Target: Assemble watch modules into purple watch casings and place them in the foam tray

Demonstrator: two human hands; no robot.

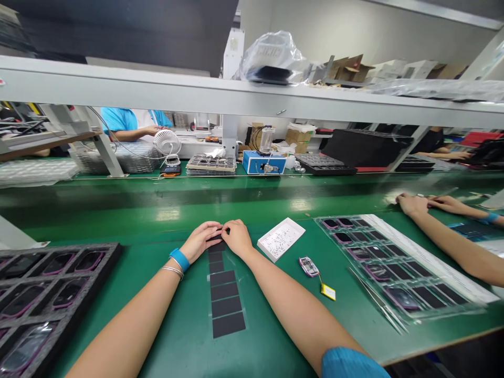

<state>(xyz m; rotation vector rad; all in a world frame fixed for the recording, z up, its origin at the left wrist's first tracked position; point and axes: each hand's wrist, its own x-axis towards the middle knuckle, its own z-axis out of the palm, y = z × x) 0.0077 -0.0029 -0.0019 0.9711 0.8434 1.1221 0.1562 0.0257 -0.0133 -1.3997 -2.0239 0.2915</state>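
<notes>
A strip of black rectangular pieces on clear backing (225, 290) lies on the green bench, larger pieces near me and smaller ones farther away. My left hand (200, 240), with a blue wristband, curls its fingers onto the strip's far end. Against it, my right hand (237, 237) is closed in a pinch at the same end; the fingers hide what exactly lies between them. Right of the hands is a white shallow box (281, 239) holding many tiny dark bits. Closer to me, a small purple-rimmed device (308, 266) is wired to a yellow-edged battery (328, 292).
A black foam tray (98, 283) with purple-rimmed devices stands at left. At right lie a clear tray (370, 262) of similar parts and metal tweezers (380, 302). A co-worker's hands (417, 205) work beyond them. A white shelf beam (165, 86) crosses ahead.
</notes>
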